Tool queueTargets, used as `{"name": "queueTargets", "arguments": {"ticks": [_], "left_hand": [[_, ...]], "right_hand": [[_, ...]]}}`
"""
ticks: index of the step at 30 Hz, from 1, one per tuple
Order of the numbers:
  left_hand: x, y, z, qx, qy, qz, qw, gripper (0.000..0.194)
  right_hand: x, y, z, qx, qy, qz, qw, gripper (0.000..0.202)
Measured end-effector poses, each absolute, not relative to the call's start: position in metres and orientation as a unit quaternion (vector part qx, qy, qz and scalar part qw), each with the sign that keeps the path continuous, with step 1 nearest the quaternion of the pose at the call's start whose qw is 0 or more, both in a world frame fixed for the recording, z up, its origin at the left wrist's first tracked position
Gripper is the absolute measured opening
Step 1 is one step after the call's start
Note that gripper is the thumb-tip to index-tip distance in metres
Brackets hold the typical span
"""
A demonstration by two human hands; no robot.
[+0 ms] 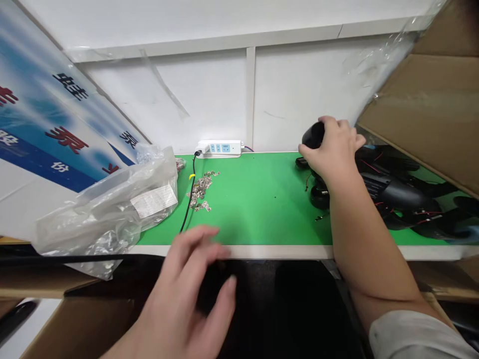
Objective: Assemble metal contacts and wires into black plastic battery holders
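My right hand [333, 149] reaches to the back right of the green bench top [262, 199] and is closed over a rounded black plastic part [313, 134]. That part sits at the left end of a pile of black housings with red wires [396, 194]. My left hand [187, 294] hovers low, just in front of the bench's front edge, blurred, fingers spread and slightly curled, nothing visibly in it. A small heap of shiny metal pieces [200, 192] lies on the green mat ahead of my left hand.
A clear plastic bag [112, 209] with a paper label lies at the left edge. A white power strip [220, 148] sits against the back wall, its black cable [189, 199] running forward. Cardboard boxes [430, 109] lean in at right; a blue printed board [56, 124] leans at left.
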State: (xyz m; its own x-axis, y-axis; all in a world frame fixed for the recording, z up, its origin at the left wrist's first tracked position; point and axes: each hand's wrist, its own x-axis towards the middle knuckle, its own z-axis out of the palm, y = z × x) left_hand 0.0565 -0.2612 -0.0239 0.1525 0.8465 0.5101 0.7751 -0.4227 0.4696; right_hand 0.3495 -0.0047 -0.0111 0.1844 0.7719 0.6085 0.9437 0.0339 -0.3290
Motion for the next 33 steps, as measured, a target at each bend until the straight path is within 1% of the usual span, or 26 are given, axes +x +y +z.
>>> {"name": "queueTargets", "arguments": {"ticks": [1, 2, 3, 4, 6, 8, 9, 10, 12, 14, 16, 18, 20, 21, 24, 26, 29, 31, 33], "left_hand": [[0.065, -0.245, -0.024, 0.745, 0.538, 0.386, 0.087, 0.027], [0.073, -0.226, -0.022, 0.714, 0.546, 0.415, 0.137, 0.022], [0.08, -0.207, -0.02, 0.68, 0.56, 0.432, 0.191, 0.023], [0.087, -0.186, -0.018, 0.643, 0.58, 0.441, 0.234, 0.031], [0.095, -0.147, -0.013, 0.582, 0.609, 0.458, 0.283, 0.052], [0.099, -0.113, -0.012, 0.571, 0.613, 0.473, 0.274, 0.072], [0.1, -0.099, -0.013, 0.577, 0.598, 0.481, 0.28, 0.075], [0.1, -0.088, -0.016, 0.598, 0.562, 0.488, 0.296, 0.073], [0.099, -0.071, -0.021, 0.664, 0.477, 0.48, 0.317, 0.06], [0.092, -0.06, -0.023, 0.715, 0.437, 0.455, 0.303, 0.054], [0.08, -0.048, -0.019, 0.73, 0.446, 0.44, 0.274, 0.055], [0.062, -0.03, -0.008, 0.738, 0.461, 0.425, 0.251, 0.058], [0.041, -0.008, 0.008, 0.769, 0.462, 0.379, 0.226, 0.062], [0.031, 0.004, 0.015, 0.786, 0.458, 0.353, 0.218, 0.063], [0.014, 0.031, 0.029, 0.801, 0.45, 0.331, 0.216, 0.069], [0.016, 0.036, 0.025, 0.792, 0.434, 0.356, 0.242, 0.071], [0.033, 0.028, 0.002, 0.756, 0.402, 0.436, 0.276, 0.065], [0.045, 0.018, -0.015, 0.706, 0.393, 0.503, 0.306, 0.058], [0.052, 0.007, -0.028, 0.664, 0.385, 0.543, 0.34, 0.053]], "right_hand": [[0.346, -0.009, -0.008, -0.653, -0.643, -0.132, 0.378, 0.074], [0.341, -0.014, -0.007, -0.616, -0.666, -0.139, 0.397, 0.074], [0.335, -0.018, -0.006, -0.576, -0.693, -0.141, 0.41, 0.074], [0.329, -0.023, -0.006, -0.532, -0.724, -0.139, 0.417, 0.074], [0.314, -0.031, -0.011, -0.446, -0.779, -0.13, 0.42, 0.08], [0.297, -0.039, -0.019, -0.376, -0.821, -0.117, 0.414, 0.084], [0.29, -0.043, -0.023, -0.343, -0.841, -0.106, 0.405, 0.087], [0.283, -0.046, -0.027, -0.316, -0.857, -0.093, 0.396, 0.09], [0.272, -0.051, -0.034, -0.278, -0.881, -0.07, 0.376, 0.094], [0.266, -0.053, -0.039, -0.269, -0.883, -0.057, 0.38, 0.096], [0.263, -0.051, -0.042, -0.309, -0.857, -0.065, 0.407, 0.099], [0.26, -0.046, -0.046, -0.375, -0.813, -0.072, 0.44, 0.107], [0.255, -0.037, -0.051, -0.43, -0.776, -0.054, 0.459, 0.114], [0.253, -0.032, -0.055, -0.449, -0.764, -0.036, 0.462, 0.114], [0.25, -0.016, -0.067, -0.459, -0.765, 0.04, 0.45, 0.106], [0.254, -0.006, -0.072, -0.45, -0.76, 0.099, 0.458, 0.102], [0.266, 0.002, -0.072, -0.416, -0.748, 0.173, 0.487, 0.088], [0.273, 0.002, -0.068, -0.36, -0.75, 0.204, 0.516, 0.076], [0.276, -0.002, -0.065, -0.302, -0.744, 0.229, 0.551, 0.073]]}}
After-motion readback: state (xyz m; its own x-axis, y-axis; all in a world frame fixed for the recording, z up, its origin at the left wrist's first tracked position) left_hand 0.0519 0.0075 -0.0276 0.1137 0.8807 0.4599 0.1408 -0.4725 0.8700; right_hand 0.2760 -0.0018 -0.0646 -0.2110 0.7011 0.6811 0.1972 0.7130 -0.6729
